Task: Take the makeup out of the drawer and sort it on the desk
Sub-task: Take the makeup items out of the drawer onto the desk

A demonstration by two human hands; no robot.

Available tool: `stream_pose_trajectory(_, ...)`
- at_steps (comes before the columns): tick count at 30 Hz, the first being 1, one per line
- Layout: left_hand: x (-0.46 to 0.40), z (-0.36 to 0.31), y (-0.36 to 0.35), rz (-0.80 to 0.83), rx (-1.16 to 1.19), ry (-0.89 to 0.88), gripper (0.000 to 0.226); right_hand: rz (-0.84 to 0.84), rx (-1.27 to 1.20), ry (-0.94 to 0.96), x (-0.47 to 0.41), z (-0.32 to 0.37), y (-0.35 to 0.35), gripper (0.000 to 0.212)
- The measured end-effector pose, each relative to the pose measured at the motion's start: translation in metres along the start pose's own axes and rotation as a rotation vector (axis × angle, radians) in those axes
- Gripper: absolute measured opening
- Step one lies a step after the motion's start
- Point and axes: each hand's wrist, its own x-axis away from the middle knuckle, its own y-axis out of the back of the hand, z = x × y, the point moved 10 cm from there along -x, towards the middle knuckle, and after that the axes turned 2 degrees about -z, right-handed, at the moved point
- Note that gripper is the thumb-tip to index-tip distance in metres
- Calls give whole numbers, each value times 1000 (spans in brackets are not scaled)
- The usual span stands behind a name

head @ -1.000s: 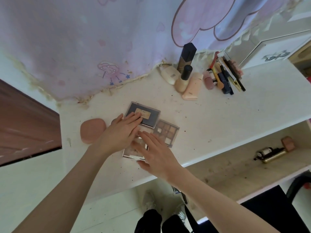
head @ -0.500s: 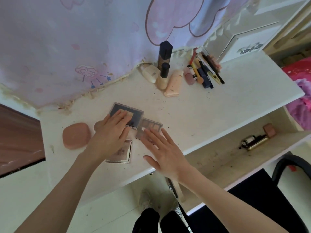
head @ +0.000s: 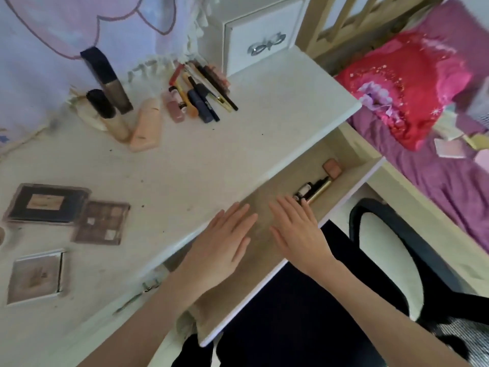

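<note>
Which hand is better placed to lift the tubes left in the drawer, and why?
The right hand: its fingertips already reach the dark and gold tubes in the drawer; the left hand lies farther away.

Hands: left hand (head: 225, 242) and right hand (head: 296, 229) flat, fingers straight, over open drawer (head: 341, 181)
Drawer: gold tube (head: 317, 190), pink compact (head: 333, 168)
Surface (head: 238, 154): three palettes (head: 102, 222) at left

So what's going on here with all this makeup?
A person is emptying the open drawer onto the desk. Three palettes lie at one end, bottles and pencils at the back. Both hands are empty and flat over the drawer; the right hand is closest to the dark and gold tubes and a pink compact left inside.
</note>
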Motion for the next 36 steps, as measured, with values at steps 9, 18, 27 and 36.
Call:
stream_pose_trajectory(9,-132,-60,-92,133,266,78,46,169,102,-169,-28,-171,-31,43)
stream_pose_trajectory(18,-222,-42,-154,54,378,271,50,346,76,-393,-99,-266,-78,36)
stream_pose_trajectory(27,-247,-45,-188,219,245,402,38,360,-177,-552,-123,-292,-109,46)
stream_pose_trajectory(36,-246,-42,-196,448,321,504,34,434,-186,-583,-123,-295,-118,48)
